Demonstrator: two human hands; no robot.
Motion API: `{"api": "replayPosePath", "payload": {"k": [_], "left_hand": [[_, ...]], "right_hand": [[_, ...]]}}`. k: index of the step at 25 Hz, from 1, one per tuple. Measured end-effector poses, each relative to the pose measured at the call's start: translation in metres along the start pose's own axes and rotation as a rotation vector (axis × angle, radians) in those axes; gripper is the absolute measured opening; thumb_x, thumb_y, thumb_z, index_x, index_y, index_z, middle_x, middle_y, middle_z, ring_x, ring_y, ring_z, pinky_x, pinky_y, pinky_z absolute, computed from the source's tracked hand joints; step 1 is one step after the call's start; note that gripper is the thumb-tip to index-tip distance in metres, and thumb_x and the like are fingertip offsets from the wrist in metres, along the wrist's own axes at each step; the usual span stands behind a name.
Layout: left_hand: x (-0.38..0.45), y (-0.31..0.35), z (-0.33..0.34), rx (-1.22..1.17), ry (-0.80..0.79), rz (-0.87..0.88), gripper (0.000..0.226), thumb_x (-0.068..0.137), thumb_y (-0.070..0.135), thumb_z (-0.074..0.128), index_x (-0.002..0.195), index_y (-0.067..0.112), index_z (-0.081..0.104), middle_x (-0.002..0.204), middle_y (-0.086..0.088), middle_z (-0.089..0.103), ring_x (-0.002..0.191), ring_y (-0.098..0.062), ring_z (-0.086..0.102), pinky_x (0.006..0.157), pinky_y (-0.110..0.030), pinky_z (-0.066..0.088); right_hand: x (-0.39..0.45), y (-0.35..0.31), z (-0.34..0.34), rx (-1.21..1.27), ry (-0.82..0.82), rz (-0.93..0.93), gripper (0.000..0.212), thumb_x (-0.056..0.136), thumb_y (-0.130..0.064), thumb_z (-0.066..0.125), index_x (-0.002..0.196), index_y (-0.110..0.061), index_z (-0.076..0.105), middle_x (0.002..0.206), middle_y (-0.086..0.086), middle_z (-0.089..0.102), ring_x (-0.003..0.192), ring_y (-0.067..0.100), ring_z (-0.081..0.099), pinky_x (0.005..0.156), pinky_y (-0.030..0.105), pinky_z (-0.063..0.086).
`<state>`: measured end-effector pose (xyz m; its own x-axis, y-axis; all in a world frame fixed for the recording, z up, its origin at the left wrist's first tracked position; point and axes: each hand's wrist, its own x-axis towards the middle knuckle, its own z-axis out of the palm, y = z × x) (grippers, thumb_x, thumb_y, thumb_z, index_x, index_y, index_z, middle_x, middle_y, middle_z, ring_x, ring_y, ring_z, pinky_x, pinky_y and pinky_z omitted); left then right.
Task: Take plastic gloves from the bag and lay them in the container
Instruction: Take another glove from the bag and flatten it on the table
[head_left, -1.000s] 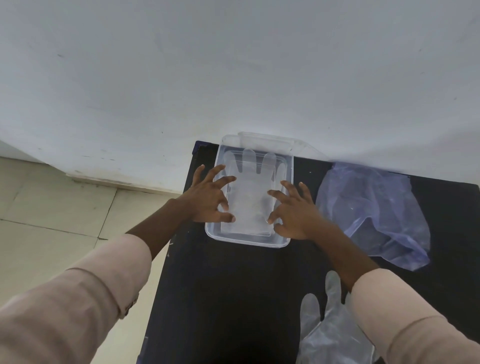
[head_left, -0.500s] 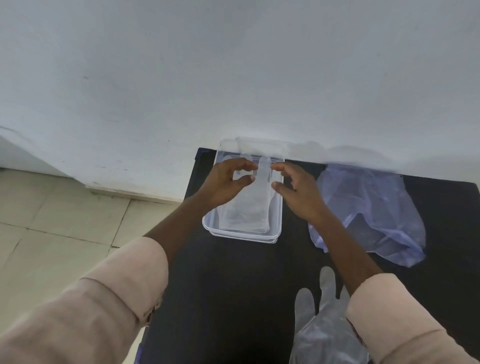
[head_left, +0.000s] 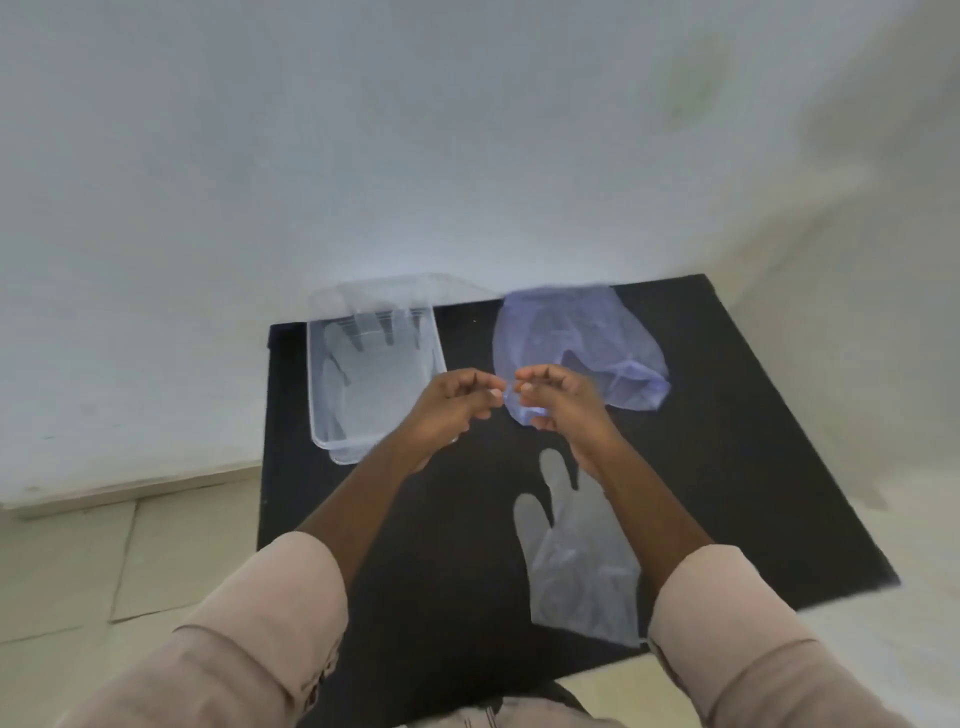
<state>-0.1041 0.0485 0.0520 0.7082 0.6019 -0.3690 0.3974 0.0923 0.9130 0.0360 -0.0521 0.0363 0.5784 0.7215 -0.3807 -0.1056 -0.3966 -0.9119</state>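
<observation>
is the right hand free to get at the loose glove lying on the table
Probably yes. The right hand hovers just beyond the glove and looks empty, though blur hides a thin film. Only its own forearm crosses the glove's edge; nothing rests on it.

Desk (head_left: 727, 415): matte black, plain, no pattern. Container (head_left: 322, 395): clear, colourless plastic; glove inside (head_left: 374, 384) milky translucent white. Bag (head_left: 587, 338): translucent pale violet-blue, darker where folds overlap. Loose glove (head_left: 576, 561) on desk: frosted translucent white, grey against the black. Sleeves (head_left: 249, 629): plain pale dusty pink. Wall (head_left: 467, 130): flat white with bluish cast. Floor tiles (head_left: 67, 561): cream-beige, thin darker grout lines.
</observation>
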Motion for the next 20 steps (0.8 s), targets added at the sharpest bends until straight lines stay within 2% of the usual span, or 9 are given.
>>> {"api": "replayPosePath", "payload": {"k": [5, 8, 10, 13, 14, 17, 20], "left_hand": [[-0.037, -0.035, 0.041, 0.029, -0.121, -0.062, 0.022, 0.094, 0.024, 0.059, 0.113, 0.018, 0.067, 0.109, -0.005, 0.073, 0.103, -0.023, 0.067, 0.081, -0.032, 0.048], [-0.052, -0.046, 0.058, 0.037, -0.182, -0.097, 0.018, 0.093, 0.021, 0.06, 0.109, 0.02, 0.068, 0.108, -0.003, 0.072, 0.103, -0.023, 0.066, 0.082, -0.033, 0.047], [-0.06, -0.056, 0.069, 0.051, -0.215, -0.119, 0.018, 0.092, 0.02, 0.06, 0.108, 0.02, 0.069, 0.109, -0.004, 0.072, 0.103, -0.022, 0.065, 0.083, -0.035, 0.048], [-0.069, -0.077, 0.082, 0.093, -0.251, -0.167, 0.017, 0.093, 0.019, 0.059, 0.107, 0.019, 0.069, 0.109, -0.003, 0.07, 0.098, -0.019, 0.064, 0.08, -0.031, 0.048], [-0.072, -0.084, 0.084, 0.103, -0.252, -0.18, 0.016, 0.093, 0.019, 0.058, 0.105, 0.019, 0.068, 0.107, -0.003, 0.07, 0.095, -0.018, 0.064, 0.078, -0.029, 0.047], [-0.078, -0.104, 0.091, 0.144, -0.266, -0.22, 0.015, 0.094, 0.018, 0.058, 0.105, 0.018, 0.068, 0.103, 0.001, 0.07, 0.089, -0.011, 0.064, 0.068, -0.019, 0.047], [-0.085, -0.117, 0.097, 0.184, -0.301, -0.243, 0.018, 0.095, 0.014, 0.056, 0.109, 0.012, 0.067, 0.1, 0.005, 0.067, 0.084, -0.002, 0.062, 0.054, -0.005, 0.044]], "right_hand": [[-0.073, 0.05, -0.021, -0.026, 0.09, 0.082, 0.016, 0.089, -0.018, 0.063, 0.103, -0.019, 0.07, 0.105, 0.003, 0.071, 0.096, 0.016, 0.066, 0.075, 0.029, 0.05], [-0.1, 0.075, -0.031, -0.006, 0.112, 0.119, 0.014, 0.09, -0.02, 0.061, 0.101, -0.021, 0.07, 0.106, 0.001, 0.07, 0.102, 0.016, 0.064, 0.078, 0.029, 0.049], [-0.108, 0.095, -0.036, -0.042, 0.14, 0.161, 0.016, 0.091, -0.019, 0.059, 0.104, -0.018, 0.069, 0.11, 0.005, 0.069, 0.105, 0.022, 0.064, 0.083, 0.033, 0.051], [-0.113, 0.137, -0.045, -0.365, 0.217, 0.299, 0.029, 0.091, -0.026, 0.059, 0.113, -0.008, 0.064, 0.114, 0.014, 0.067, 0.103, 0.032, 0.063, 0.094, 0.041, 0.049], [-0.118, 0.152, -0.049, -0.455, 0.29, 0.365, 0.032, 0.089, -0.032, 0.06, 0.11, -0.008, 0.065, 0.111, 0.014, 0.068, 0.098, 0.031, 0.064, 0.093, 0.041, 0.051], [-0.141, 0.182, -0.056, -0.5, 0.48, 0.497, 0.022, 0.084, -0.033, 0.062, 0.091, -0.013, 0.067, 0.088, 0.007, 0.068, 0.078, 0.024, 0.064, 0.073, 0.035, 0.053], [-0.16, 0.204, -0.055, -0.654, 0.498, 0.58, 0.023, 0.084, -0.038, 0.065, 0.087, -0.015, 0.063, 0.08, 0.003, 0.065, 0.07, 0.02, 0.062, 0.067, 0.033, 0.053]]}}
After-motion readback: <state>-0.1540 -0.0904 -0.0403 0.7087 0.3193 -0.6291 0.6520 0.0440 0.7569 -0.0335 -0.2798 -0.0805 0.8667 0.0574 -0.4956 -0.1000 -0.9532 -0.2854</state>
